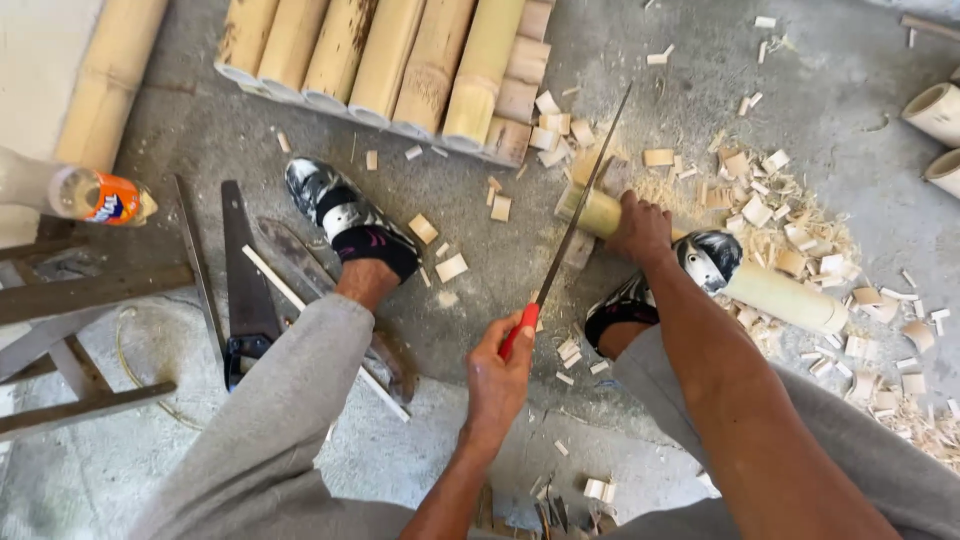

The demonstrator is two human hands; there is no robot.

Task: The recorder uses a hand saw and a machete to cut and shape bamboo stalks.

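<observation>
At the far left edge a plastic bottle [75, 192] with an orange label is lying on its side above a dark wooden frame [85, 290]; just right of it a long metal strip [198, 265] and a black-handled handsaw [245, 290] are lying on the grey concrete floor [480, 240], with a white stick [320, 325] slanting past them; along the top a row of thick bamboo poles [385, 60] is lying side by side; below them the person's left foot, in a black and white shoe [345, 215], is resting flat on the floor, the grey trouser leg [270, 420] running down from it; near the middle the left hand [500, 375] is closing tightly around the red handle of a thin saw [570, 230], whose narrow blade is slanting up and to the right until it is crossing the end of a bamboo piece [770, 295]; that piece is lying on the floor right of centre, its cut end pointing up-left, and the other shoe [700, 262] is pressing on its middle; the right hand [640, 228] is wrapping firmly around the pole just beside the blade; to the right, pale bamboo offcuts [790, 230] and sawdust are lying scattered thickly; at the right edge two more bamboo ends [935, 130] are poking in.
</observation>
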